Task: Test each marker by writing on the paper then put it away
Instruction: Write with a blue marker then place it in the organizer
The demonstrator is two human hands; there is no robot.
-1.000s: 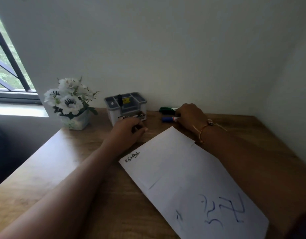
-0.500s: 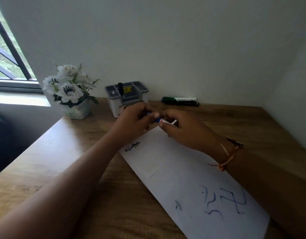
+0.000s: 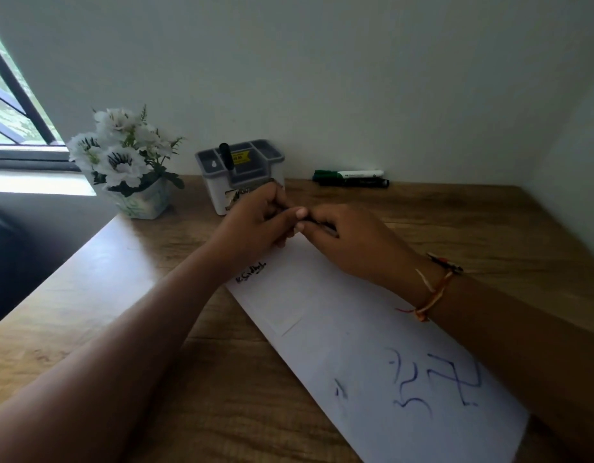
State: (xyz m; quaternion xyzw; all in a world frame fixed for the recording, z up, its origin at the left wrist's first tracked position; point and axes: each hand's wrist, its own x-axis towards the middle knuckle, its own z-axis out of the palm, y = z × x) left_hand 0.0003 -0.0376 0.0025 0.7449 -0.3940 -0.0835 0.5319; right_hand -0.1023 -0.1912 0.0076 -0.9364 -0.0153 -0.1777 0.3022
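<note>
My left hand [image 3: 255, 225] and my right hand [image 3: 349, 242] meet above the far corner of the white paper [image 3: 356, 332]. Both are closed on the blue marker, which is almost wholly hidden between the fingers. The paper lies slanted on the wooden desk [image 3: 121, 279] and carries blue scribbles near me and small black writing at its left edge. A green marker [image 3: 347, 174] and a black marker [image 3: 354, 183] lie side by side by the back wall. A grey and white organiser [image 3: 245, 175] stands behind my left hand with one black marker [image 3: 226, 155] upright in it.
A pot of white flowers [image 3: 125, 168] stands at the desk's back left, beside a window [image 3: 11, 111]. Walls close the desk at the back and on the right. A thread bracelet [image 3: 432, 289] is on my right wrist.
My right hand took the blue marker from beside the green one and brought it toward me. My left hand rose from the desk and joined it on the marker.
</note>
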